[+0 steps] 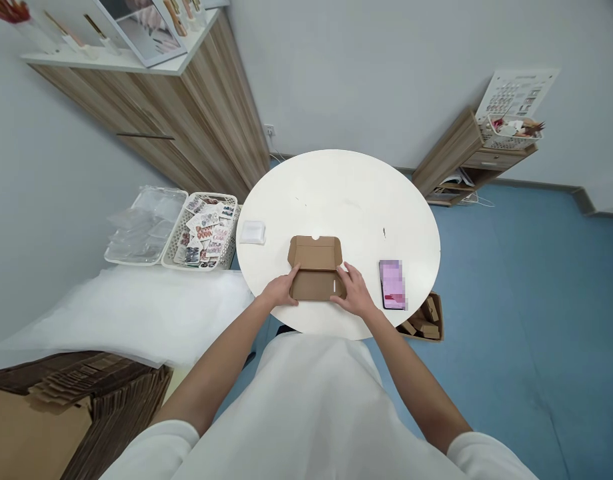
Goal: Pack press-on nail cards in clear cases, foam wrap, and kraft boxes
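Observation:
A small brown cardboard box (315, 267) lies on the round white table (336, 193), its lid flap folded back away from me. My left hand (281, 291) grips the box's left side, fingers curled round the edge. My right hand (353, 290) presses against the box's right side, fingers closed on the wall. A small white packet (253, 232) lies on the table to the left of the box. A phone (391, 285) with a pinkish screen lies to the right of my right hand.
Left of the table stand a white basket (206, 232) of patterned cards and a clear plastic tray (146, 223). Flat brown cardboard (86, 393) is stacked at lower left. A cardboard box (423, 323) sits on the blue floor under the table's right edge. Wooden cabinets (186, 127) line the wall.

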Demonstrator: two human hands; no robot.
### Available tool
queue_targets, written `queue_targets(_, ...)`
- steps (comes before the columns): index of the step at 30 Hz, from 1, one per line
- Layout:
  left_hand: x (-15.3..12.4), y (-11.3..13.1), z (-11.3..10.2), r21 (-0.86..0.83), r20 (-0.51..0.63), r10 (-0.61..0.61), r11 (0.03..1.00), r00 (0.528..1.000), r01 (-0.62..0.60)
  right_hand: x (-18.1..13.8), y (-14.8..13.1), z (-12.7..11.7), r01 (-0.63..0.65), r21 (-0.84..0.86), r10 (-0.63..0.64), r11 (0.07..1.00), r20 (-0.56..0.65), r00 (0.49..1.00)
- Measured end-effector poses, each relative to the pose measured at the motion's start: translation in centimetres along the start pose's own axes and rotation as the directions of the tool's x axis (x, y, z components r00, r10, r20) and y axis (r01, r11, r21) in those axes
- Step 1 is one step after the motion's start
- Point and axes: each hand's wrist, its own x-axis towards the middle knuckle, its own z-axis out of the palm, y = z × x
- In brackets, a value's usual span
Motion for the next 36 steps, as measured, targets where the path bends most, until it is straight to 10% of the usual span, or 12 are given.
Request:
queue_targets(3, -0.1, 0.2, 0.3, -0.002, -0.003, -0.009, 1.000, 1.000, 0.009, -1.8, 1.5, 0.4, -0.283, 0.205, 0.308, 0.937, -0.100, 0.946)
queue_targets(7, -0.3, 0.9, 0.8, -0.048, -0.007, -0.037, 0.998, 0.999, 0.036, -2.4, 2.7, 1.5, -0.463, 0.546, 0.522, 0.699, 0.054, 0.851)
queue_targets(16, -0.9, 2.9, 2.3, -0.131, -0.024, -0.062, 0.990, 0.998, 0.058, -2.0, 0.5, 2.0, -0.259, 0.514, 0.298, 0.818, 0.007, 0.955)
queue_targets(36, 1.0, 3.6, 2.6, -0.152, -0.005, 0.011, 0.988, 1.000, -0.011, 1.0, 3.2, 2.1, -0.523, 0.312, 0.519, 0.793, 0.103, 0.849)
